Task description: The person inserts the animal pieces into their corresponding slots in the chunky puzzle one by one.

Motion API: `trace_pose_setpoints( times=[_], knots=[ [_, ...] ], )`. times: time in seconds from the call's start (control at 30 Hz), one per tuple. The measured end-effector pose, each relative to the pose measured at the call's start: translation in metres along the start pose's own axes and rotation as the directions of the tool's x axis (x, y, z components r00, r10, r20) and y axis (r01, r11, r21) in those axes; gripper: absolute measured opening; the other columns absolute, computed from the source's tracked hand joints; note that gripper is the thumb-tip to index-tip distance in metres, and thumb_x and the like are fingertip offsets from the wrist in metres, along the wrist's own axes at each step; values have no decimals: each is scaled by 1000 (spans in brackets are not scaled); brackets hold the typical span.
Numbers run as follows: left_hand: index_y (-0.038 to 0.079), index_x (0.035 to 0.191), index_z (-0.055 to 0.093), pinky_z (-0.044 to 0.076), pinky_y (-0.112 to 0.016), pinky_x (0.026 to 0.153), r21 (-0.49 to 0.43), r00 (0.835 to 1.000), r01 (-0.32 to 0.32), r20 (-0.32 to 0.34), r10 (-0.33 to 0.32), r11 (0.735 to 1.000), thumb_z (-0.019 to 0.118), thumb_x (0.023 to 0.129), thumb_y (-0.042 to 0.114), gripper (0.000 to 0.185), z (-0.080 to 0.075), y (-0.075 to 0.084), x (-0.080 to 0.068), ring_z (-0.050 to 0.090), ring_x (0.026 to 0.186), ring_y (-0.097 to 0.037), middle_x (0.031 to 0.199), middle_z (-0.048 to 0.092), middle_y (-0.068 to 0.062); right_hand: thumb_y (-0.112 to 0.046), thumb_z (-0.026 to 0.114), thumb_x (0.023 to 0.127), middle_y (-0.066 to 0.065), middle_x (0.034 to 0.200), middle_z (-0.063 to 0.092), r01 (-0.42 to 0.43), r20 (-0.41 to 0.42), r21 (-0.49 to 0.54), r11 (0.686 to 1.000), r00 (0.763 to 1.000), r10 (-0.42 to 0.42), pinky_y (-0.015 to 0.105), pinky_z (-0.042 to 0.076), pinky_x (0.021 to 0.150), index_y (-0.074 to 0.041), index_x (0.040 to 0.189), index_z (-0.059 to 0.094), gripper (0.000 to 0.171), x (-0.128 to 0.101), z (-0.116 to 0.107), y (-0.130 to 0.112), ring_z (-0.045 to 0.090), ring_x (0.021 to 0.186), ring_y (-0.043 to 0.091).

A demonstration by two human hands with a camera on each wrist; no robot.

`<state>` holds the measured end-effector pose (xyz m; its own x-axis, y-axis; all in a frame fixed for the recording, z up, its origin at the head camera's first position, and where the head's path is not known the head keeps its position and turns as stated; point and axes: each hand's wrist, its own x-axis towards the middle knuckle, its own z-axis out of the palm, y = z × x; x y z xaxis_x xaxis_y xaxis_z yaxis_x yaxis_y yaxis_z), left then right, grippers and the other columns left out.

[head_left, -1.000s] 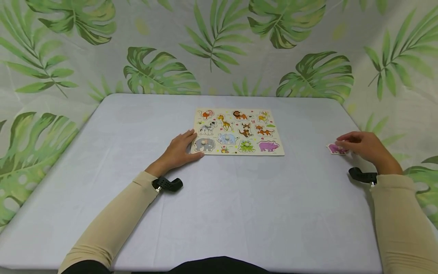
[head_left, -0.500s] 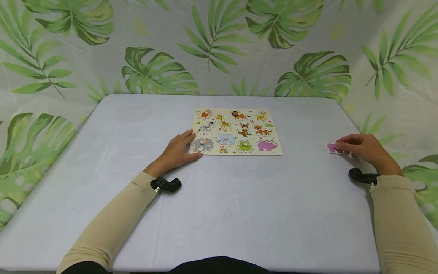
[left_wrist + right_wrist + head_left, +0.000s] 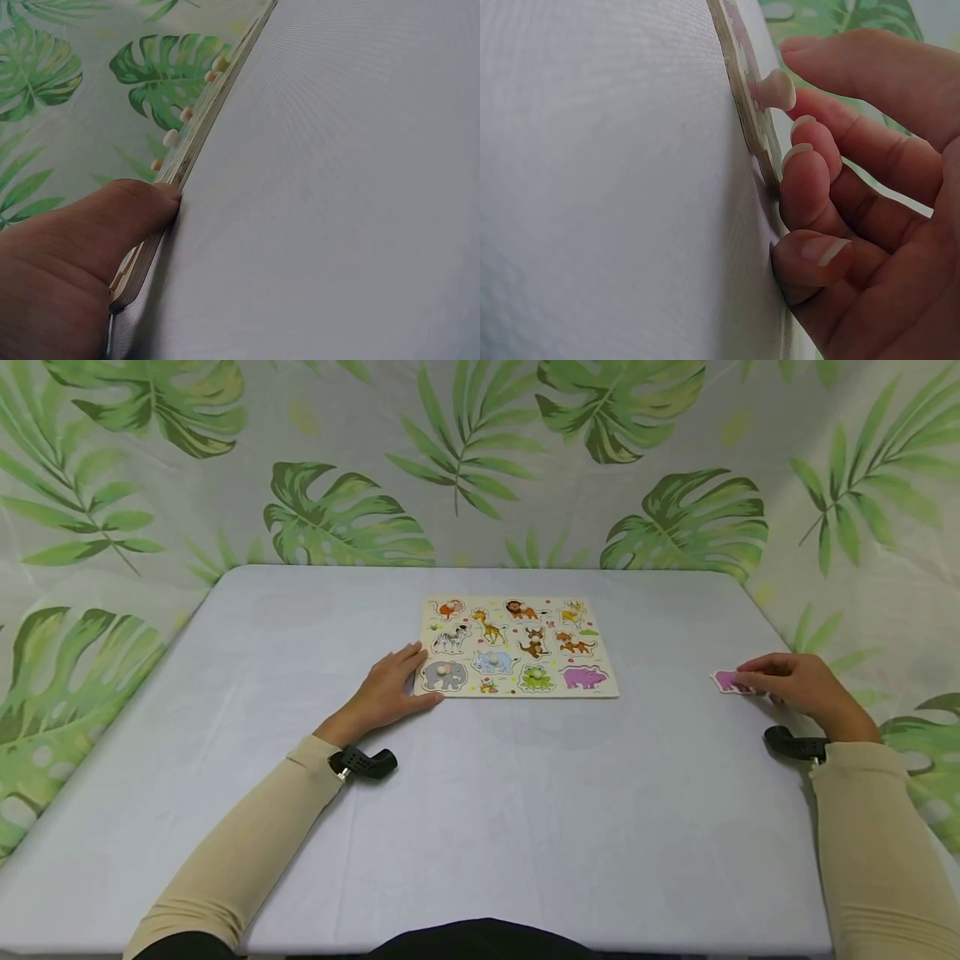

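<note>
The wooden animal peg puzzle board (image 3: 480, 688) lies flat on the white table. My left hand (image 3: 382, 689) rests at the board's near left corner, fingers along its side; in the left wrist view the thumb (image 3: 142, 206) presses its edge. Out to the right, a purple hippo puzzle piece (image 3: 724, 682) lies on the table, partly hidden by my right hand (image 3: 798, 685). The right wrist view shows the piece's pale knob (image 3: 778, 90) between thumb and index finger. The thumb stands apart from the knob, while the index finger is close against it.
Several animal pieces with knobs sit in the board. A purple hippo shape (image 3: 584, 677) without a visible knob is at its near right corner. The white tabletop (image 3: 525, 827) spreads in front, and a leaf-patterned cloth (image 3: 480, 547) hangs behind the table.
My right hand has shifted very slightly over the hippo piece, with its fingers lower beside it. The left hand and board stay in place; the head view drifts a little.
</note>
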<state>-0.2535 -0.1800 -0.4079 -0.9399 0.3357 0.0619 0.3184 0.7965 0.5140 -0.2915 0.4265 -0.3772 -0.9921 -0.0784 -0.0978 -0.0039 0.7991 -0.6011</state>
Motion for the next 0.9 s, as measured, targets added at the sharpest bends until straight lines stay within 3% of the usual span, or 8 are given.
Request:
trace_pose_setpoints(
  times=[0.9],
  knots=[
    [2,150,32,11,-48,118,5,1000,-7,-3,7,1000,67,87,45,84,2,-3,3,16,146,-32,158,23,-14,-57,69,81,3,98,64,-31,30,-51,998,999,33,28,43,61,-1,121,64,69,3,1,1,47,82,23]
  ],
)
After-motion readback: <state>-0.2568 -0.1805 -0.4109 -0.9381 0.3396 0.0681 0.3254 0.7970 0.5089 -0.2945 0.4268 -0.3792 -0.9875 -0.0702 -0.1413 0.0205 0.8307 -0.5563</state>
